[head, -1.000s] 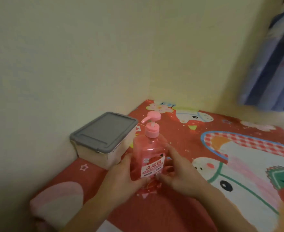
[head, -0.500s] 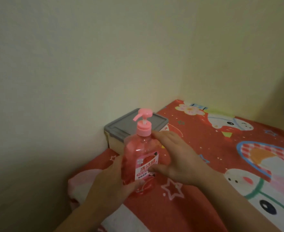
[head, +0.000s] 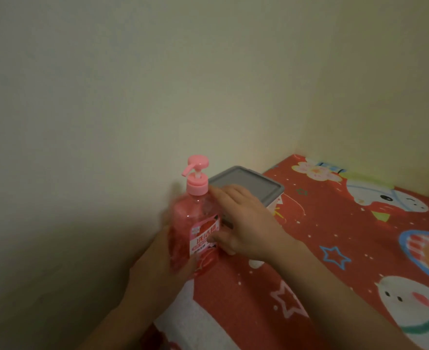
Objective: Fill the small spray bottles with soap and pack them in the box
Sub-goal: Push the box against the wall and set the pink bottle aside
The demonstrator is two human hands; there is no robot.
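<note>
Left hand (head: 157, 263) is wrapped around the lower body of the pink soap pump bottle (head: 195, 223), fingers curled on it from the left and underneath. The bottle stands nearly upright, leaning slightly, its long axis running from the base in that grip up to the pink pump head (head: 197, 175), spout pointing left.

Right hand (head: 243, 221) lies against the bottle's right flank: fingers spread toward the shoulder just below the pump collar, thumb pressed on the label; it braces more than it clamps. It is the nearer hand to the pump, which sits directly above its fingertips, so unscrewing or pressing should fall to it.

Immediately behind the right hand sits the grey-lidded box (head: 248, 188), lid on, against the wall; it partly hides behind that hand. Further right, the red cartoon-print cover (head: 334, 236) spreads out. No small spray bottles are visible; filling appears not yet begun.
</note>
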